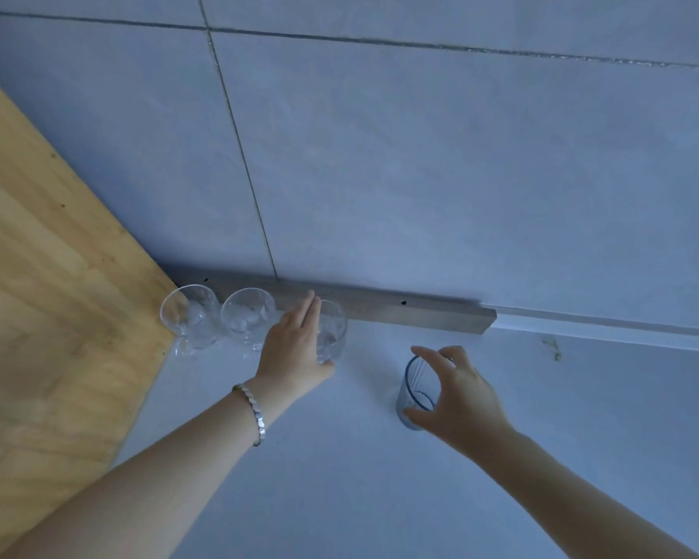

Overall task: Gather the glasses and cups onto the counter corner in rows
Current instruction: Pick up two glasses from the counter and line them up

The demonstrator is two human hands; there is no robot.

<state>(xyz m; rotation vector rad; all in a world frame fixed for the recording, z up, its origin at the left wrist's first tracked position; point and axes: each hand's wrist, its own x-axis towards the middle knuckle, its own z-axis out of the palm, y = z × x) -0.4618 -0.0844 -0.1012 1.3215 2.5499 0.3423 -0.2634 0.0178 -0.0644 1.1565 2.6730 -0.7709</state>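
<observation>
**Three glasses lined up in the corner, a fourth one gripped**

Three clear stemmed glasses are seen in a row along the grey strip (380, 312) at the foot of the tiled wall (420, 175). The first glass (188, 316) is placed in the corner, just beside the wooden panel (45, 296). The second glass (248, 316) is placed just beside it, and the rims look almost touching. The third glass (333, 330) is partly hidden by the left hand (295, 349), which is laid flat against its side, with the fingers stretched and kept together and the thumb at its base. A full grasp cannot be confirmed. A silver bracelet (255, 413) is worn on the left wrist.

A blue-tinted ribbed tumbler (414, 391) is standing on the white counter (340, 478), well apart from the row, to the right. It is clasped by the right hand (457, 401): the fingers are curved over its rim and the thumb is pressed on its lower side.
</observation>
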